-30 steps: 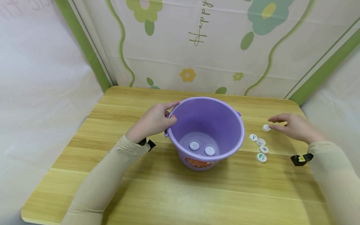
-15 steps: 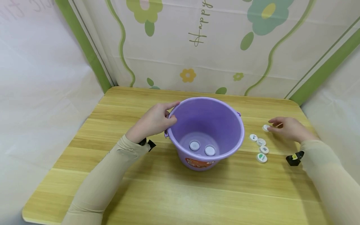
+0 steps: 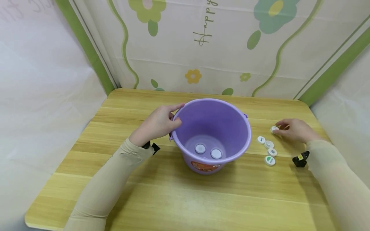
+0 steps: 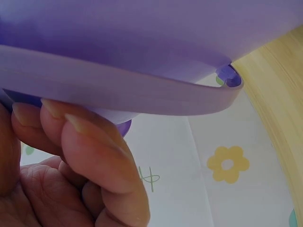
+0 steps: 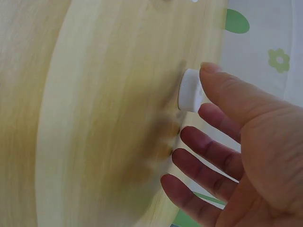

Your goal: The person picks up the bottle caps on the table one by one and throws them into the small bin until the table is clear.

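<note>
A purple bucket [image 3: 214, 128] stands on the wooden table, with white bottle caps lying on its floor. Two of these caps show plainly, one cap [image 3: 200, 148] left of the other cap [image 3: 216, 153]; a sliver of a third peeks above the near rim. My left hand [image 3: 159, 123] grips the bucket's left rim, its thumb over the inner side. At the right, my right hand [image 3: 296, 130] pinches a white bottle cap [image 5: 190, 91] between thumb and index finger, low at the table surface. Its other fingers are spread loosely in the right wrist view.
Several more white caps lie on the table between bucket and right hand, including one with a green print [image 3: 270, 160]. The bucket's handle [image 4: 180, 98] hangs close to the left fingers in the left wrist view. A flowered curtain [image 3: 179, 48] rises behind the table.
My right hand has moved slightly left, its thumb and index finger closing onto the farthest cap. The left hand and bucket have stayed in place.
</note>
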Tool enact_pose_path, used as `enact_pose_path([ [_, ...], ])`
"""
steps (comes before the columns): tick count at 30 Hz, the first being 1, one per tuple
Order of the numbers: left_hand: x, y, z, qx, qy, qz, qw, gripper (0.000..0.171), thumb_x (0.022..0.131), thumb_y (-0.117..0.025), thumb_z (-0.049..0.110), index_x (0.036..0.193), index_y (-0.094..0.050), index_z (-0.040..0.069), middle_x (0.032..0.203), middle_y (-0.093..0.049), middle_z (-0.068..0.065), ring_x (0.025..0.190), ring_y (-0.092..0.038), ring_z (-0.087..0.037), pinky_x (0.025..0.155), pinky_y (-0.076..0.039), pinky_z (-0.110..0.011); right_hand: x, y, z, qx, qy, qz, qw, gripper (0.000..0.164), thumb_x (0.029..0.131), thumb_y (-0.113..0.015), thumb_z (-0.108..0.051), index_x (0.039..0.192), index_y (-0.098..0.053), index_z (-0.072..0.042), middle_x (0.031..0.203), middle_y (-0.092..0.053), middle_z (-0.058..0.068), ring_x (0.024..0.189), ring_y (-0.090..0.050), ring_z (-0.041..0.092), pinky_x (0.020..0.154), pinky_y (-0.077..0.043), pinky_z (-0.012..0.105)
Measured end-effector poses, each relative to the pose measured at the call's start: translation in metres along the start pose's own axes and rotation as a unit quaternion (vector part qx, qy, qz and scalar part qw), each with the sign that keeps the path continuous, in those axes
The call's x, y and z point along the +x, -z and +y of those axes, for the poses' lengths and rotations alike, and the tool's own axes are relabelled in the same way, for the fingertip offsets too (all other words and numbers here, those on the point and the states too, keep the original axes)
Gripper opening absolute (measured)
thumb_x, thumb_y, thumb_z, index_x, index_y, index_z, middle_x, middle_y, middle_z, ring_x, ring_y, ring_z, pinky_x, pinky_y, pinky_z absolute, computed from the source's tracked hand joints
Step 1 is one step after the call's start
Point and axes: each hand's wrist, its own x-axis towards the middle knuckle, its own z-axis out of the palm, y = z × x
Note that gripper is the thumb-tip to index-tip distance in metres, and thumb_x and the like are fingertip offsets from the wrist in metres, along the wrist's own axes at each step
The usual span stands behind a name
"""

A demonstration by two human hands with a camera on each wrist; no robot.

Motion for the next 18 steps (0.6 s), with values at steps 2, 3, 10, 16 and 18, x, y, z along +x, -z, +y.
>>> enact_pose_path([
  [2, 0.0, 0.0, 0.0, -0.002, 0.001, 0.0, 1.0, 0.062, 0.088, -0.053, 0.011, 0.149, -0.045, 0.007, 0.051, -0.05, -0.003, 0.041, -0.054, -0.019, 0.041, -0.041, -0.027, 0.002, 0.001, 0.0, -0.01, 0.005, 0.0, 1.0, 0.066, 0.092, -0.063, -0.051, 0.129, -0.06, 0.004, 0.111, -0.065, 0.022, 0.101, -0.06, 0.039, 0.086, -0.045, 0.06],
  [3, 0.0, 0.0, 0.0, -0.001, 0.001, 0.001, 1.0, 0.062, 0.088, -0.053, 0.011, 0.149, -0.045, 0.007, 0.051, -0.049, -0.003, 0.041, -0.053, -0.019, 0.041, -0.04, -0.026, 0.003, 0.001, 0.0, -0.014, 0.008, 0.001, 1.0, 0.065, 0.092, -0.064, -0.05, 0.127, -0.061, 0.004, 0.109, -0.065, 0.021, 0.099, -0.06, 0.037, 0.084, -0.046, 0.059],
  [10, 0.001, 0.0, 0.001, 0.0, 0.001, 0.002, 1.0, 0.062, 0.088, -0.053, 0.012, 0.149, -0.045, 0.009, 0.052, -0.05, -0.003, 0.042, -0.052, -0.018, 0.041, -0.039, -0.026, 0.006, -0.001, -0.001, -0.019, 0.015, -0.003, 1.0, 0.05, 0.092, -0.068, -0.04, 0.114, -0.067, 0.004, 0.096, -0.067, 0.012, 0.09, -0.061, 0.032, 0.079, -0.048, 0.055],
  [16, 0.0, 0.0, 0.001, -0.004, 0.006, 0.001, 1.0, 0.063, 0.088, -0.053, 0.012, 0.15, -0.044, 0.008, 0.051, -0.051, -0.004, 0.041, -0.053, -0.018, 0.04, -0.039, -0.026, 0.008, 0.0, -0.009, -0.018, 0.007, -0.015, 1.0, 0.041, 0.09, -0.071, -0.033, 0.104, -0.069, 0.005, 0.094, -0.069, 0.014, 0.09, -0.063, 0.035, 0.082, -0.047, 0.058],
  [18, 0.0, 0.0, 0.001, -0.003, 0.004, 0.001, 1.0, 0.063, 0.088, -0.053, 0.012, 0.149, -0.044, 0.008, 0.051, -0.05, -0.004, 0.041, -0.052, -0.018, 0.04, -0.039, -0.026, 0.009, 0.002, -0.012, -0.019, 0.003, -0.023, 1.0, 0.038, 0.09, -0.072, -0.03, 0.102, -0.069, 0.006, 0.094, -0.069, 0.014, 0.089, -0.063, 0.034, 0.082, -0.047, 0.058],
])
